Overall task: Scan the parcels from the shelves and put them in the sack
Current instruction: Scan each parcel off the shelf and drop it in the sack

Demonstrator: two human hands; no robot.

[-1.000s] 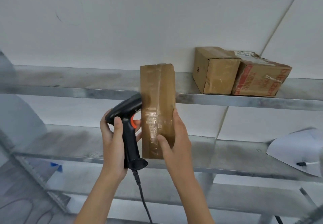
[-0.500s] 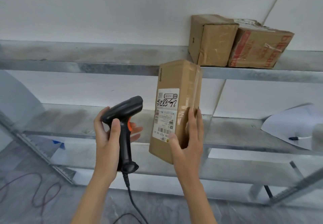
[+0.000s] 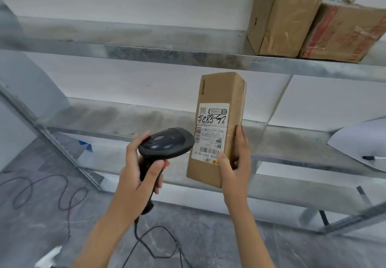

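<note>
My right hand (image 3: 235,163) grips a tall brown cardboard parcel (image 3: 221,92) near its lower end, holding it upright with its white shipping label (image 3: 211,129) facing me. My left hand (image 3: 137,169) grips the handle of a black barcode scanner (image 3: 167,142) with an orange trigger. The scanner's head points at the label's lower left and nearly touches the parcel. Two more brown parcels, a plain one (image 3: 277,19) and one with red print (image 3: 342,31), sit on the top shelf at the upper right. No sack is in view.
Metal shelves (image 3: 125,46) run across the view in tiers in front of a white wall. A white sheet with a black pen (image 3: 363,144) lies on the middle shelf at right. The scanner's black cable (image 3: 158,240) trails over the grey floor, with more cable loops at left (image 3: 41,192).
The parcel was turned so its label faces me and has come lower. The scanner has tipped forward and moved right, close to the label. The view has dropped toward the floor.
</note>
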